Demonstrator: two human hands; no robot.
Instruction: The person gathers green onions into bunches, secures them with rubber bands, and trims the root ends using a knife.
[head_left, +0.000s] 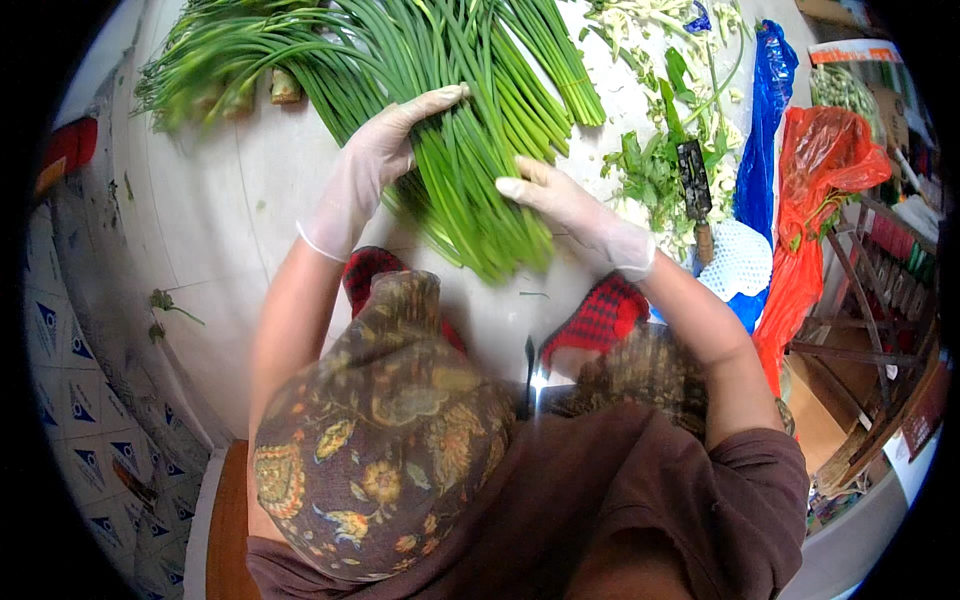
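A loose bunch of long green vegetable stalks (472, 187), like flowering chives, lies across both gloved hands, its cut ends blurred and pointing towards me. My left hand (390, 139), in a thin whitish glove, grips the bunch from the left, thumb over the top. On the right side, my right hand (566, 199), gloved too, holds the lower stalks; its thumb rests on them and some fingers are hidden. Beyond the hands, more stalks (360, 52) spread with their tips to the left. A banded bundle (581, 94) lies to the right.
Leafy trimmings (645, 161) litter the right side of the white floor (202, 217). A dark-bladed knife (694, 180) with a wooden handle rests on them, near white foam netting (735, 259). Blue plastic (761, 142), a red plastic bag (806, 202) and a metal rack (862, 285) stand farther right.
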